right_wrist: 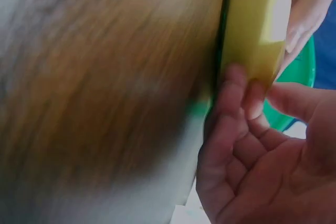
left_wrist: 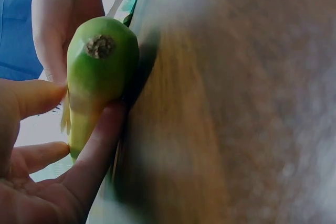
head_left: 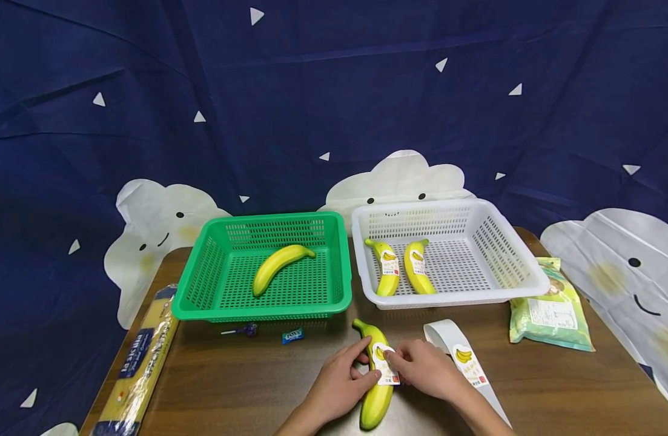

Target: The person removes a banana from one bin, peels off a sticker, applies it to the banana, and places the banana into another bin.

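Observation:
A yellow banana (head_left: 376,402) with a greenish tip lies on the table in front of me, its stem pointing away. A white label (head_left: 385,370) with a banana picture is on its upper side. From the left, my left hand (head_left: 341,378) holds the banana, thumb over the label's edge and fingers along the side. On the opposite side my right hand (head_left: 423,368) has its thumb on the label and its curled fingers against the banana (right_wrist: 254,30). In the left wrist view the banana's dark blunt end (left_wrist: 100,46) faces the camera, and the left fingers press its sides.
A green basket (head_left: 344,297) holds one unlabelled banana (head_left: 276,266). Two labelled bananas lie in a white basket (head_left: 508,293). A label strip (head_left: 489,396) curls beside my right forearm. Around are a lollipop (head_left: 249,329), a blue candy (head_left: 292,335), a pasta pack (head_left: 143,357) and a green bag (head_left: 552,315).

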